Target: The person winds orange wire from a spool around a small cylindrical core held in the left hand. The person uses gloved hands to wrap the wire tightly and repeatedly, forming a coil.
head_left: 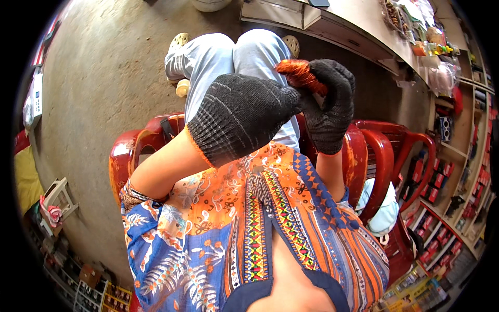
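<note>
Both my hands wear black knitted gloves and meet above my lap. My right hand (332, 96) is closed round a shiny, orange-brown bundle of copper wire (300, 74), whose end sticks out to the left past the fingers. Close beside it, my left hand (241, 114) shows its back, with an orange cuff edge at the wrist. Its fingers are drawn together toward the right palm, just under the bundle. Whatever they pinch is hidden by the glove.
Red plastic armchairs (369, 166) stand at and beside my seat, one with a pale blue bag (378, 208). A counter (348, 31) runs along the far right. Stocked shelves (462, 156) line the right; a white stool (58, 203) stands at left.
</note>
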### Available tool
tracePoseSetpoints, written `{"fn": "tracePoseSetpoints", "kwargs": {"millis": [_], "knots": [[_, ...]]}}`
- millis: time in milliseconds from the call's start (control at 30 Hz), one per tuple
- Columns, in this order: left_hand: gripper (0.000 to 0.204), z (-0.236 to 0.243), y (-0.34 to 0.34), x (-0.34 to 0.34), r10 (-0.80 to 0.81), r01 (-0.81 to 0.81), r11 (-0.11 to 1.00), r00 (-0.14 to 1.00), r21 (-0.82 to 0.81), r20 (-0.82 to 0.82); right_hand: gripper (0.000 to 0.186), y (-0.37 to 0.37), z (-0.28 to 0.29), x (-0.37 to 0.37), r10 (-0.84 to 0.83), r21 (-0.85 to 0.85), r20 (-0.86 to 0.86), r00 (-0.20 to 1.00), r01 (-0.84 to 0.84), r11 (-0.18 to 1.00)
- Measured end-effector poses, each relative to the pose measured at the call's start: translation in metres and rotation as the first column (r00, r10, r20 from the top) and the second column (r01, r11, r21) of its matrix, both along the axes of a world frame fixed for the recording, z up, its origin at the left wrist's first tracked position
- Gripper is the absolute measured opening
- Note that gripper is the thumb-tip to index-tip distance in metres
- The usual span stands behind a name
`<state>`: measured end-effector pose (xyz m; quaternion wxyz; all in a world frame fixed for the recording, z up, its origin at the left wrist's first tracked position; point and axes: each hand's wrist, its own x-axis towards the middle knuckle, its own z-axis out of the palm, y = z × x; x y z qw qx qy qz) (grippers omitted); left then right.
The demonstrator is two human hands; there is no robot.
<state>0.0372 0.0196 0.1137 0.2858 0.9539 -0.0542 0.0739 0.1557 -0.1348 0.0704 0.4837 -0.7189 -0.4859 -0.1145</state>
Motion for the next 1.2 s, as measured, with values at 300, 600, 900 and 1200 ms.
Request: {"fn": "tracePoseSetpoints", "kwargs": {"millis": [300, 600, 900, 1200], "knots": [[0.014, 0.019, 0.006, 0.008, -0.051, 0.052, 0.998, 0.998, -0.037, 0.038, 0.047, -0.008, 0.000, -0.003, 0.170, 0.091, -0.366, 0.915, -0.147, 0.985], [0.015, 0.011, 0.020, 0.015, -0.134, 0.158, 0.749, 0.987, -0.643, 0.087, 0.043, -0.020, -0.002, -0.007, 0.365, 0.288, -0.740, 0.565, -0.224, 0.931], [0.017, 0.001, 0.022, 0.017, -0.103, 0.056, 0.728, 0.994, -0.683, -0.028, 0.037, -0.015, 0.003, -0.014, 0.196, 0.157, -0.786, 0.587, -0.117, 0.981], [0.020, -0.014, 0.045, 0.039, -0.097, 0.098, 0.754, 0.995, -0.650, 0.037, 0.044, -0.017, -0.011, -0.009, 0.281, 0.177, -0.738, 0.613, -0.225, 0.958]]}}
